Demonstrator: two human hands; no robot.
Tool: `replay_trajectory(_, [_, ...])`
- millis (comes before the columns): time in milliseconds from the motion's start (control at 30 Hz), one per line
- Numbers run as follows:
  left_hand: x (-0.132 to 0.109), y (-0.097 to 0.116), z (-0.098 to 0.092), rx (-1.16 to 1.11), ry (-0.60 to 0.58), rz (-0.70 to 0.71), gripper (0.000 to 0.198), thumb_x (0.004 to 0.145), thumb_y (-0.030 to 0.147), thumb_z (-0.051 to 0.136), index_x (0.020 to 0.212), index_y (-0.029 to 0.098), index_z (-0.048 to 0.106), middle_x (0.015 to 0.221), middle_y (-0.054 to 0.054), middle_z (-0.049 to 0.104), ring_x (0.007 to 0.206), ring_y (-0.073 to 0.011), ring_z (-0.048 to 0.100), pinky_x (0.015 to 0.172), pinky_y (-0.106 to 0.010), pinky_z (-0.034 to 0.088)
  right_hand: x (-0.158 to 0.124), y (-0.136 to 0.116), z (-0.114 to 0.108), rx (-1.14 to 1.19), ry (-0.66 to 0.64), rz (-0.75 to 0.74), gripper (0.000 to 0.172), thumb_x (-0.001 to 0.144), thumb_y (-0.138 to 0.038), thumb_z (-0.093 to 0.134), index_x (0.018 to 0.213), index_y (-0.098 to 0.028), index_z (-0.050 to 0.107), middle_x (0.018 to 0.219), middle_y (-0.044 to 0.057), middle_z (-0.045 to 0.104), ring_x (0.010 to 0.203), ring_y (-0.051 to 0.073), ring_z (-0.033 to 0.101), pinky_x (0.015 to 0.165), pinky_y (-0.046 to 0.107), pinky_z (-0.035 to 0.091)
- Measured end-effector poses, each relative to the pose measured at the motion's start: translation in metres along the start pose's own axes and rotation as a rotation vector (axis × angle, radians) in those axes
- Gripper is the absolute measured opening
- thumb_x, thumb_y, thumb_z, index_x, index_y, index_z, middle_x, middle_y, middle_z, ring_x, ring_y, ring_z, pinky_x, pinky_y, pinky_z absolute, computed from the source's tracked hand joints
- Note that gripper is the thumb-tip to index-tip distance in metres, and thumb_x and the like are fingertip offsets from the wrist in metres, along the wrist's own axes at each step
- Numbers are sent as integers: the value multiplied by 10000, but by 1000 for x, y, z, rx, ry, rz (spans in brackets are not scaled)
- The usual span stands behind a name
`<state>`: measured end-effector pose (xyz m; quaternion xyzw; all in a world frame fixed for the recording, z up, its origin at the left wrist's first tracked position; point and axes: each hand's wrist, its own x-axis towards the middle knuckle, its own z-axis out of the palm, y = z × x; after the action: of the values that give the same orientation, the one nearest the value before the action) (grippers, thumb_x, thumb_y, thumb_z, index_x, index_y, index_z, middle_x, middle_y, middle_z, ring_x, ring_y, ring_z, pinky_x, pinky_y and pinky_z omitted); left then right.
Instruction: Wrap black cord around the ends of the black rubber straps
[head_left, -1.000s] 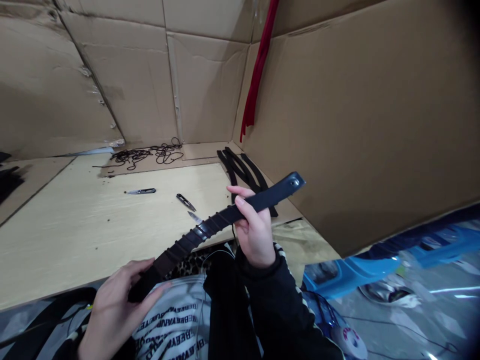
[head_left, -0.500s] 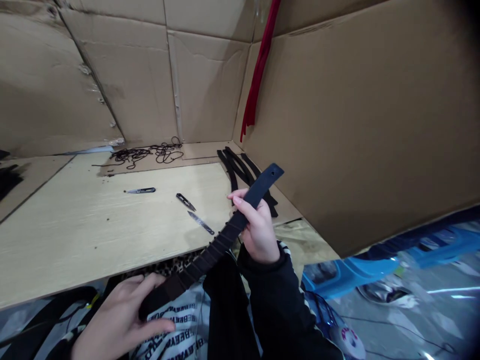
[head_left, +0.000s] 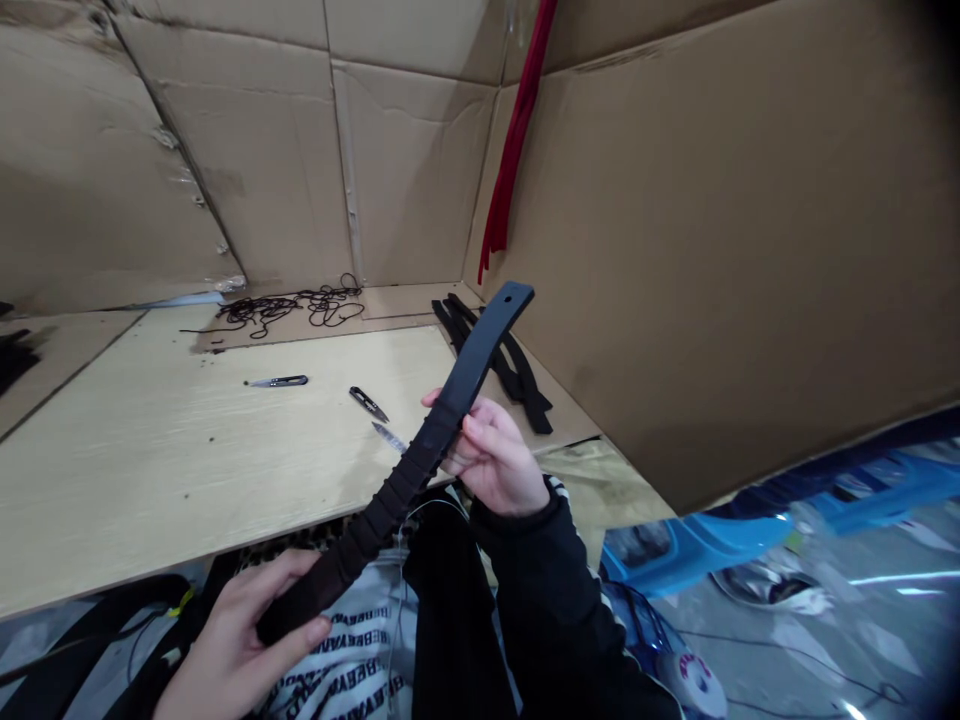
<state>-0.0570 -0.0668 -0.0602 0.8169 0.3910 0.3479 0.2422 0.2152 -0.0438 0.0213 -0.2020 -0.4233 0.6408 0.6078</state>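
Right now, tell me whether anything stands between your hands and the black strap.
Nothing visible: the left hand and right hand are both directly on the black strap, the left at its cord-wrapped lower end, the right further up.

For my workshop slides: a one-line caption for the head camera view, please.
Left hand and right hand grip a dark strap, cord-wrapped toward one end, over a pale wooden board.

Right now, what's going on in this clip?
A person holds a black strap, ridged along its lower half, in both hands: the left hand at its lower end, the right hand at its middle. On the wooden board ahead lie thread snips, with more black straps and tangled black cord beyond.
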Motion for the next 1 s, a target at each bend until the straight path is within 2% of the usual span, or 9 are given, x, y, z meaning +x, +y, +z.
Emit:
replay_trajectory(200, [3,5,-4,-73,-51,-73,272,733,395,691,949,231,681,891,-37,735,793,-169,702,705,-153,546,4,9,4,22,-62,5,281,739,-290,686,971,-133,661,488,-104,199,407,20,121,404,181,117])
replay_trajectory(367, [6,10,-6,-127,54,-99,300,687,382,737,946,240,680,853,-25,726,790,-163,701,711,-140,539,6,23,10,-11,-140,100,368,700,-344,714,1003,-147,643,469,-101,286,395,23,190,414,194,148])
replay_trajectory(500, [8,13,-7,-185,43,-130,262,698,366,730,914,225,685,837,-34,719,787,-168,702,715,-152,544,7,34,10,-124,-176,118,430,695,-386,706,1046,-154,616,493,-86,369,410,33,223,420,201,157])
replay_trajectory(633, [8,15,-7,-209,88,-155,286,691,358,739,935,221,679,859,-40,719,817,-177,700,745,-169,546,7,43,8,-209,-226,119,462,709,-422,689,1087,-170,604,585,-54,457,431,36,250,430,205,182])
replay_trajectory(767, [10,21,-9,-225,87,-135,249,692,345,739,902,228,671,830,-23,722,781,-171,701,705,-162,557,7,48,10,-298,-267,129,516,710,-478,675,1112,-161,607,536,-62,413,438,44,222,440,210,174])
replay_trajectory(900, [15,26,-10,-256,114,-136,249,705,360,724,903,222,662,847,-26,728,762,-178,702,682,-176,570,7,50,13,-392,-234,122,562,685,-542,668,1075,-139,624,521,-52,405,462,56,233,446,213,177])
replay_trajectory(1000, [18,29,-9,-273,102,-124,237,718,342,715,919,232,655,853,-14,726,760,-163,698,685,-163,566,7,52,13,-431,-227,109,555,692,-549,658,1058,-132,628,502,-66,346,462,54,220,447,208,166])
